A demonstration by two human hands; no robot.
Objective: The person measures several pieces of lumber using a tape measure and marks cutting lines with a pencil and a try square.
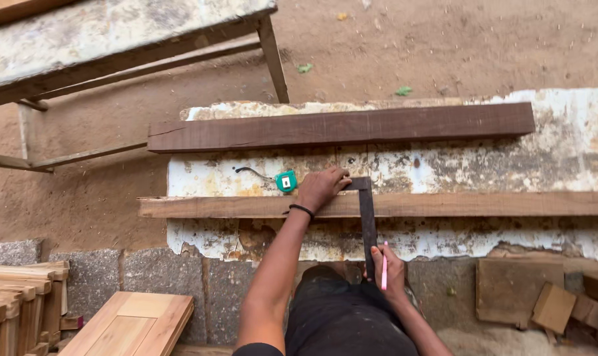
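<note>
Marking step, by the look of it: left hand [320,187] flat, fingers spread, pressing square [366,217] across near plank [444,205]; right hand [386,267] closed on pink pencil [384,266] and square's blade; next needs steady square, pencil along edge.

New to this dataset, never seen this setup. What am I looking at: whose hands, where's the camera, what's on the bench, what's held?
One picture, from a camera on a person's head, looking down at their own bare hands. No machine. The left hand presses a metal square onto a light plank lying across a worn bench. The right hand holds a pink pencil beside the square's blade. A darker plank lies further back, and a green tape measure sits between the planks. Sandy ground lies beyond the bench, and stacked wood lies lower left.
</note>
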